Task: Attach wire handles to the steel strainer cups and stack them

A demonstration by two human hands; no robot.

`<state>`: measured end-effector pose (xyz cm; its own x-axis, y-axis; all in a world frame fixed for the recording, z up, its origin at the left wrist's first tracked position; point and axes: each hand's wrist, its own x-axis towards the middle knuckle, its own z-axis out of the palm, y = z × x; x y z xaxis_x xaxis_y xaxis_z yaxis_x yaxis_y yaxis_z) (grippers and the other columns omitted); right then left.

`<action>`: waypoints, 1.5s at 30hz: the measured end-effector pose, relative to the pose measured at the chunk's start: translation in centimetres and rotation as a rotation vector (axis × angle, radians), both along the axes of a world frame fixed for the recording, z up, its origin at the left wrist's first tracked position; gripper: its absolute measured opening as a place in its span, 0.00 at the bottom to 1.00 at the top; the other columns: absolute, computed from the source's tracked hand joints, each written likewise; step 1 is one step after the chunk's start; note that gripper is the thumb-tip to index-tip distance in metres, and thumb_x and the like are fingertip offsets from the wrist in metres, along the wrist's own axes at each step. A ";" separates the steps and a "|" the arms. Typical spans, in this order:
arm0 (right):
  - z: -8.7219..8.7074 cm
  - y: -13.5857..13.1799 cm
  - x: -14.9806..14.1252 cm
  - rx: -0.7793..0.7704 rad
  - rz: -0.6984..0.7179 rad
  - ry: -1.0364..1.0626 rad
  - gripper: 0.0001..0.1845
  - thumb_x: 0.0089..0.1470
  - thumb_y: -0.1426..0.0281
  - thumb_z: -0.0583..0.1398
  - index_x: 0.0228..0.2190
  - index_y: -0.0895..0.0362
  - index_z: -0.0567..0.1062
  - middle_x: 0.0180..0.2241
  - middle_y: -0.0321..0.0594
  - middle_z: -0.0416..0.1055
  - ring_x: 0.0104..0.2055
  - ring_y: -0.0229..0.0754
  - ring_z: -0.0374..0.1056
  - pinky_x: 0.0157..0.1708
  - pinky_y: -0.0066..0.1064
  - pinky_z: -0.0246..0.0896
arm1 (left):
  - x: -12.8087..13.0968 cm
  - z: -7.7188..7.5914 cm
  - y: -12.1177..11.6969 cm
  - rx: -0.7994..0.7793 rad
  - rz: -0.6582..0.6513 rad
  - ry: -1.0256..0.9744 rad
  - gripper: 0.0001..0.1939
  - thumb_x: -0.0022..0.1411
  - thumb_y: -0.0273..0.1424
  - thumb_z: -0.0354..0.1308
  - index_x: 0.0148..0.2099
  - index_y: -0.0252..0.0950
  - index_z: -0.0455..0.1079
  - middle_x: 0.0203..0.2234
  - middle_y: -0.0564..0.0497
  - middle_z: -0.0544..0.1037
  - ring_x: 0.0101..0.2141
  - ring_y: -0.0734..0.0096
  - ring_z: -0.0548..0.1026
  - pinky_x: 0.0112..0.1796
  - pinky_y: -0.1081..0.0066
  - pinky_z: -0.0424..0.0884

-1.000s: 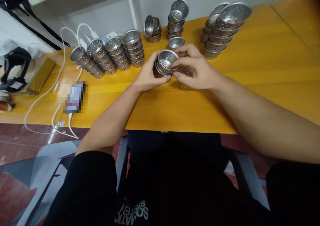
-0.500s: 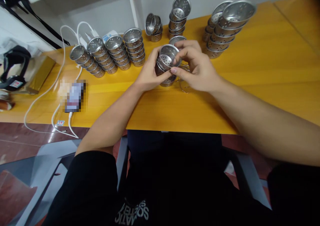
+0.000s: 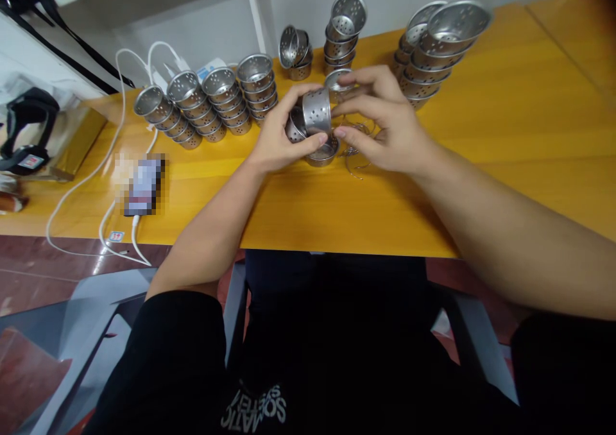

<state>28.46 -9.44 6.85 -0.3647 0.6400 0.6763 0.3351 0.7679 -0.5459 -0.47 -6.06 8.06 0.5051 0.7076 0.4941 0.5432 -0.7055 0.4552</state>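
Observation:
My left hand (image 3: 275, 138) grips a small perforated metal cup (image 3: 317, 112), thumb in front and fingers behind. The cup is tipped on its side, its mouth hidden from me. Just right of it is my right hand (image 3: 392, 120), thumb and fingers apart, with nothing visible between them. Below the held cup, another perforated cup (image 3: 321, 159) sits on the table, and one more (image 3: 296, 126) shows tilted beside my left palm. Thin bent wires (image 3: 356, 153) lie under my right fingers. An upright cup (image 3: 335, 88) stands behind the fingertips.
Several leaning stacks of perforated cups (image 3: 221, 98) line the table's back left. More stacks stand at the back middle (image 3: 342, 40) and back right (image 3: 433, 59). A phone (image 3: 144, 185) with a white cable (image 3: 108, 165) lies on the left. The front edge is near my body.
The held cup has turned from mouth up onto its side. My right fingers have come off it and spread, and my left hand has shifted slightly left.

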 end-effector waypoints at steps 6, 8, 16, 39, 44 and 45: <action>0.0 0.3 0.1 -0.063 0.014 -0.051 0.18 0.77 0.35 0.74 0.54 0.30 0.90 0.74 0.37 0.82 0.80 0.75 0.74 0.87 0.79 0.69 | -0.4 -0.2 0.1 -0.031 -0.053 -0.015 0.41 0.83 0.67 0.69 0.82 0.48 0.72 0.74 0.42 0.85 0.75 0.39 0.87 0.79 0.41 0.84; -0.1 0.3 0.1 -0.049 0.040 -0.053 0.18 0.79 0.37 0.73 0.54 0.33 0.89 0.73 0.41 0.83 0.79 0.76 0.75 0.87 0.81 0.68 | -0.4 -0.3 0.2 -0.049 -0.057 -0.019 0.43 0.82 0.69 0.71 0.81 0.48 0.73 0.73 0.41 0.86 0.74 0.38 0.87 0.79 0.38 0.83; -1.4 0.9 -0.2 -0.079 0.039 -0.058 0.17 0.77 0.43 0.77 0.54 0.37 0.88 0.70 0.46 0.82 0.77 0.77 0.76 0.82 0.80 0.75 | -0.6 -0.5 0.6 -0.077 -0.079 0.001 0.44 0.81 0.73 0.68 0.79 0.48 0.76 0.70 0.44 0.87 0.73 0.40 0.89 0.78 0.38 0.84; -4.4 5.6 6.3 -0.265 -0.182 -0.493 0.16 0.76 0.52 0.76 0.47 0.51 0.86 0.50 0.56 0.80 0.65 0.74 0.79 0.72 0.73 0.81 | -3.4 -5.4 7.6 -0.063 0.057 -0.291 0.49 0.78 0.85 0.59 0.69 0.49 0.82 0.60 0.42 0.89 0.61 0.46 0.88 0.73 0.45 0.85; -2.8 3.5 3.9 -0.156 -0.203 -0.447 0.25 0.82 0.55 0.66 0.69 0.56 0.86 0.67 0.64 0.82 0.74 0.75 0.80 0.81 0.72 0.76 | -2.9 -5.7 8.0 -0.120 0.006 -0.359 0.50 0.71 0.85 0.69 0.65 0.45 0.84 0.57 0.42 0.91 0.60 0.43 0.90 0.73 0.42 0.85; -2.5 3.1 3.4 -0.137 -0.163 -0.415 0.28 0.84 0.54 0.64 0.73 0.55 0.85 0.70 0.63 0.82 0.76 0.74 0.79 0.82 0.72 0.75 | -2.8 -5.7 7.9 -0.121 0.004 -0.357 0.51 0.70 0.85 0.70 0.66 0.46 0.84 0.59 0.42 0.91 0.62 0.42 0.90 0.74 0.42 0.85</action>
<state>31.81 -6.30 4.34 -0.4736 0.7847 0.3999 0.6573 0.6172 -0.4325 -3.31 1.82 2.33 0.3139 0.7732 0.5511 0.3379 -0.6333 0.6962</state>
